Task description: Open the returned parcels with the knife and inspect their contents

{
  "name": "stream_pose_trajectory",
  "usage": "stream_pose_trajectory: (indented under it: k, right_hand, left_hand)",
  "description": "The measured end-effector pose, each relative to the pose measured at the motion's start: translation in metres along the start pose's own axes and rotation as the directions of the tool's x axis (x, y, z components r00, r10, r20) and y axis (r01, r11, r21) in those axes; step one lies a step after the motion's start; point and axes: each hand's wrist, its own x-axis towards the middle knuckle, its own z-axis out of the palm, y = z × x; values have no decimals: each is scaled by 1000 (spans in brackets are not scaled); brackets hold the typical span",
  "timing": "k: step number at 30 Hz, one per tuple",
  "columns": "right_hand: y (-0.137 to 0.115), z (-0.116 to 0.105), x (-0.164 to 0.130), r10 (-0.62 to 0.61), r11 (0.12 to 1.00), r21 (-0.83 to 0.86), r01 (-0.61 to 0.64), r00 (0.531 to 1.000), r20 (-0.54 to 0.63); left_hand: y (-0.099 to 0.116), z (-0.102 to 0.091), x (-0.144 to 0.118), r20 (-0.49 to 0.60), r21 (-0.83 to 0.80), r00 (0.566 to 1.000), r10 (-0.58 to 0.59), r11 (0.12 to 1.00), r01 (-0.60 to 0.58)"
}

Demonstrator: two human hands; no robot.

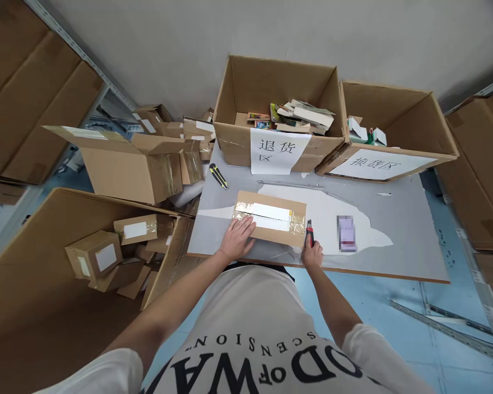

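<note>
A taped cardboard box [271,232] lies flat near the front edge of the table, with a white label [267,210] on top that is slit along its length. My left hand [239,236] rests on the box's left end, fingers stretched over the tape. Beside the right end, my right hand [312,255] is closed around a red and black box cutter [309,234], its blade pointing away from me. The blade is apart from the tape or just at the box's edge; I cannot tell which.
A second cutter, yellow and black [219,177], lies at the table's back left. Two open cartons [234,145] [443,150] with paper signs stand behind. A pixelated purple item [347,234] lies right. A large carton [20,235] holding boxes stands left.
</note>
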Motion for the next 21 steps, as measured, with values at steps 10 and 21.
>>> stream_pose_trajectory:
  k: [10,21]
  right_hand:
    - [-87,-140,41,-765,640,-68,766,626,-150]
    - [-130,-149,35,-862,400,-420,815,490,131]
  left_hand:
    - [-3,3,1,39,24,999,20,1000,-20]
    - [-5,6,0,66,62,997,50,997,-54]
